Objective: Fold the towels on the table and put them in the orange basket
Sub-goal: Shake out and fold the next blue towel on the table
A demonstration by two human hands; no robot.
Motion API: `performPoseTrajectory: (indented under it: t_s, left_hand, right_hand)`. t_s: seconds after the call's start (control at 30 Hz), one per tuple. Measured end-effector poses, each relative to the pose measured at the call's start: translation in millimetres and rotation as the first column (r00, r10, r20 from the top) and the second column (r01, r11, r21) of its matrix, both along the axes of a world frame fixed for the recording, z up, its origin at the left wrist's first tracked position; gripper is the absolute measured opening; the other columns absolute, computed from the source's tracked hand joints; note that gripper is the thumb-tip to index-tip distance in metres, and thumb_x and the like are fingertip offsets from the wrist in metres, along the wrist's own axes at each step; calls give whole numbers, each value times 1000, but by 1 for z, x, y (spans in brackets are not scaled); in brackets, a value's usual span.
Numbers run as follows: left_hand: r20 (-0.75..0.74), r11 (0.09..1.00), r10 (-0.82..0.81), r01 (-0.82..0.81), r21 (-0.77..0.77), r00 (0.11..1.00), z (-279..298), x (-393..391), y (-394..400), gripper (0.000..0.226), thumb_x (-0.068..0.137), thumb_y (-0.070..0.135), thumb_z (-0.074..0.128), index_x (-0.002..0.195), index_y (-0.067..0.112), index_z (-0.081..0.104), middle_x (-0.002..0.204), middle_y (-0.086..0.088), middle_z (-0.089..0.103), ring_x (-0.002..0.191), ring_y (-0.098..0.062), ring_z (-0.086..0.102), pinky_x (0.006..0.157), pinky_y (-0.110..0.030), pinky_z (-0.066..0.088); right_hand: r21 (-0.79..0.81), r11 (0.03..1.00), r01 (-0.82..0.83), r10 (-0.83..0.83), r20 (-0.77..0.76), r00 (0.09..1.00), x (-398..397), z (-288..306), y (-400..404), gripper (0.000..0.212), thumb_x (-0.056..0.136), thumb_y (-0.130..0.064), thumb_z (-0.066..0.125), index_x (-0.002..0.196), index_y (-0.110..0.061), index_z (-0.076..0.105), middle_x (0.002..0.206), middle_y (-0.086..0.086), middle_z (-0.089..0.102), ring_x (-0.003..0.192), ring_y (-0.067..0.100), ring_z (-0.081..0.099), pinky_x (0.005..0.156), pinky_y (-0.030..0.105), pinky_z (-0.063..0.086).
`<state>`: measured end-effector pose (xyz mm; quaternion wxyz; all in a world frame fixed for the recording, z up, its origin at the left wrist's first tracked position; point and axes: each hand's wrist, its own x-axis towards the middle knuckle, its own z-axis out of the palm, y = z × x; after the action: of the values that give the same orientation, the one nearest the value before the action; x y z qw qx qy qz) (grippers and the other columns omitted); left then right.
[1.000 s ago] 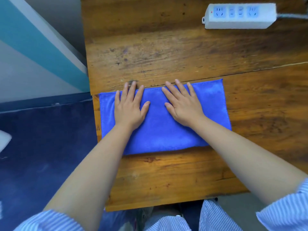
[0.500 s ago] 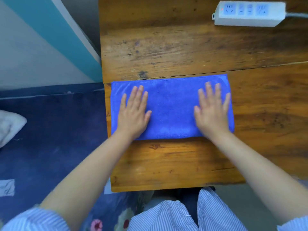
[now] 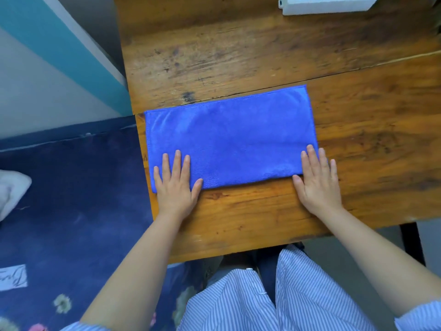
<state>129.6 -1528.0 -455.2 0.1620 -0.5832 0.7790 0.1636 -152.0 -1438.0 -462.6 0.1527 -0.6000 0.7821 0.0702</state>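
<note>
The bright blue rectangular microfibre towel (image 3: pixel 229 139) is lying flat on the worn brown wooden table (image 3: pixel 262 56), set along the table's left side with its long edges running left to right and its near edge showing the rounded look of a fold. Both hands are resting flat on its near corners: the left hand (image 3: pixel 175 185) is pressing down on the near-left corner with straight, slightly spread fingers, and the right hand (image 3: pixel 318 185) is doing the same at the near-right corner, its outer fingers lying past the towel's right edge on the bare wood. Neither hand is pinching or lifting any cloth. This appears to be the smoothing stage after a first lengthwise fold, so the task is probably still early for this towel. The next move likely calls for taking hold of one short end and carrying it across to meet the other, keeping the edges lined up so the layers are not slipping apart. The orange basket is not appearing anywhere in view, so its place cannot be told. Farther out, a white plastic power strip (image 3: pixel 327 4) is sitting at the far right of the table, and a dark blue flowered carpet (image 3: pixel 71 211) is covering the floor to the left.
</note>
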Motion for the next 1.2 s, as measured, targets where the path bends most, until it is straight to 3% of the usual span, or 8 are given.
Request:
performPoseTrajectory:
  t_s: [0.17, 0.4, 0.57, 0.77, 0.83, 1.0, 1.13, 1.2]
  left_hand:
    - [21, 998, 55, -56, 34, 998, 13, -13, -4, 72, 90, 55, 18, 149, 14, 12, 158, -7, 0, 145, -31, -8, 116, -50, -4]
    - [-76, 996, -89, 86, -37, 993, 16, -82, -47, 64, 97, 44, 30, 149, 15, 9, 158, -5, -3, 146, -24, -8, 117, -45, -3]
    - [-81, 997, -77, 76, -21, 994, 5, -98, -55, 64, 97, 45, 27, 150, 17, 5, 158, -2, -5, 146, -19, -9, 117, -44, -7]
    - [-87, 996, -72, 68, -50, 994, 2, -96, -54, 89, 72, 56, -7, 149, 17, 12, 158, -2, 3, 147, -20, -2, 117, -44, -4]
    - [-89, 996, -69, 64, -56, 994, 1, -97, -54, 94, 67, 56, -10, 149, 17, 13, 158, -2, 4, 147, -20, -2, 117, -44, -4]
    - [-83, 997, -73, 69, -43, 994, 4, -101, -56, 91, 69, 55, -9, 149, 17, 11, 158, -3, 2, 147, -20, -3, 116, -45, -4]
    - [-67, 999, -34, 33, -18, 997, 8, -114, -62, 67, 93, 50, 13, 150, 16, 4, 158, -4, -5, 146, -20, -8, 116, -47, -6]
    - [-73, 1000, -18, 18, 7, 997, 11, -122, -68, 63, 98, 44, 23, 150, 15, 2, 158, -5, -8, 146, -20, -10, 116, -47, -6]
  right_hand:
    - [112, 940, 321, -331, 83, 940, -16, 24, -1, 79, 81, -49, 7, 146, -5, 9, 157, 10, 4, 145, 25, 0, 116, 47, -2]
    - [3, 846, 533, -531, 94, 842, 17, 41, -55, 64, 88, -30, 54, 141, -5, 27, 137, 17, 41, 129, 31, 36, 111, 46, 14]
    - [92, 787, 610, -616, 88, 783, 23, 39, -73, 56, 87, -21, 56, 136, -6, 32, 130, 15, 49, 124, 30, 43, 106, 42, 21]
    - [162, 717, 678, -696, 199, 689, 12, 48, -86, 7, 78, -11, 56, 79, -15, 51, 106, 11, 63, 115, 29, 46, 94, 36, 28]
    - [165, 726, 668, -687, 226, 690, 12, 50, -88, 17, 75, -12, 56, 65, -15, 43, 102, 11, 63, 112, 30, 47, 93, 36, 29]
    - [129, 764, 632, -641, 262, 722, 6, 55, -90, 14, 75, -18, 57, 79, -15, 43, 88, 7, 55, 98, 31, 51, 82, 34, 26]
    - [152, 716, 681, -674, 402, 620, -14, 63, -107, 19, 74, -11, 59, 82, -15, 42, 82, 1, 49, 83, 24, 45, 86, 36, 37]
    - [176, 683, 709, -682, 502, 532, -24, 66, -120, 15, 72, -5, 62, 74, -12, 49, 72, 2, 50, 79, 21, 48, 69, 32, 41]
